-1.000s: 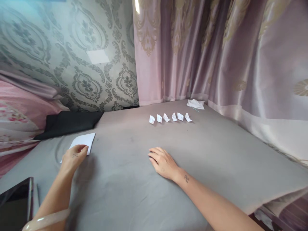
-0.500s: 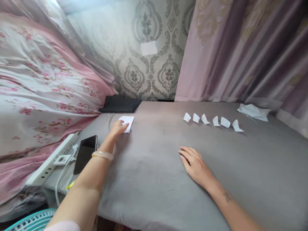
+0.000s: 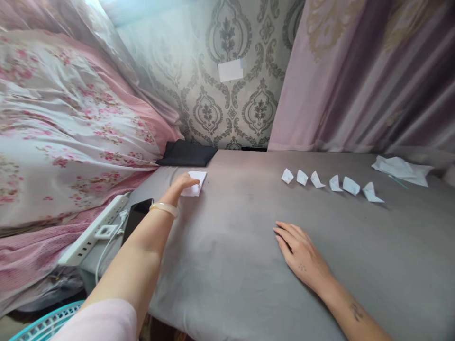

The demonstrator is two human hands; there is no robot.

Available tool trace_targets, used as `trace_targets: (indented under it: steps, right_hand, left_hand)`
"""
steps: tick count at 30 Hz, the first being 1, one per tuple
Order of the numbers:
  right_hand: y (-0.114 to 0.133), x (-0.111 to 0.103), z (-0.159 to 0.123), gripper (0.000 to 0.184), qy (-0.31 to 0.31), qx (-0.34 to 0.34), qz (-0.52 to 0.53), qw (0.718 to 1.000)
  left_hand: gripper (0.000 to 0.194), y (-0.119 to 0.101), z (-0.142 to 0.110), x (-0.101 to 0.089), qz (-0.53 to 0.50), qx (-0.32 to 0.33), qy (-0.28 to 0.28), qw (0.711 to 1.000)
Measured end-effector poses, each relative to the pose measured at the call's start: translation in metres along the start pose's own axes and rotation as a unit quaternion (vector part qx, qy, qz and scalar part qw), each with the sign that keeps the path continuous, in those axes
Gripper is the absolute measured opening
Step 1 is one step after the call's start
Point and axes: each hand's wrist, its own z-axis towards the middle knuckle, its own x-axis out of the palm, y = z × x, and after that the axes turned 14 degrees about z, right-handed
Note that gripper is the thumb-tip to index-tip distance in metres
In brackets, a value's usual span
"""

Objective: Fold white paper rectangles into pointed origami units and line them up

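My left hand (image 3: pixel 182 185) reaches far out to a small stack of white paper squares (image 3: pixel 196 187) on the grey cloth-covered table (image 3: pixel 227 274); its fingers lie on the paper's near edge, and I cannot see whether they pinch it. A pale bangle sits on that wrist. My right hand (image 3: pixel 302 253) rests flat on the cloth near the middle, fingers stretched out, holding nothing. A row of several small folded white paper pieces (image 3: pixel 332 182) stands on the cloth beyond my right hand.
A black cloth (image 3: pixel 187 154) lies at the table's far left corner. A phone (image 3: pixel 137 220) and a white power strip (image 3: pixel 94 231) lie at the left edge. Crumpled white paper (image 3: pixel 401 169) sits far right. Floral bedding (image 3: pixel 67 128) rises left, curtains (image 3: pixel 362 76) behind, a teal basket (image 3: pixel 46 327) below.
The view has swung left, bringing the bedding, phone and power strip into sight. My left hand stays on the paper stack; my right hand stays flat on the cloth.
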Motion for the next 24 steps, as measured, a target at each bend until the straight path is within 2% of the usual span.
trace_targets:
  steps: [7, 13, 19, 24]
  right_hand:
    - [-0.003, 0.001, -0.001, 0.035, -0.006, -0.001, 0.000, 1.000]
    - [-0.003, 0.002, -0.001, 0.034, -0.012, -0.008, 0.005, 1.000]
    - [-0.004, 0.002, -0.002, 0.035, -0.007, -0.006, -0.002, 1.000]
    - [-0.003, 0.001, -0.002, 0.034, -0.010, -0.010, -0.004, 1.000]
  left_hand:
    - [0.056, -0.014, -0.005, -0.018, -0.001, -0.003, 0.034, 0.999]
    - [0.053, -0.021, -0.009, -0.029, 0.009, -0.010, 0.065, 0.998]
    - [0.036, -0.033, -0.005, -0.033, 0.030, -0.016, 0.123, 0.992]
    - [0.020, -0.045, -0.004, -0.034, 0.052, -0.016, 0.142, 0.988]
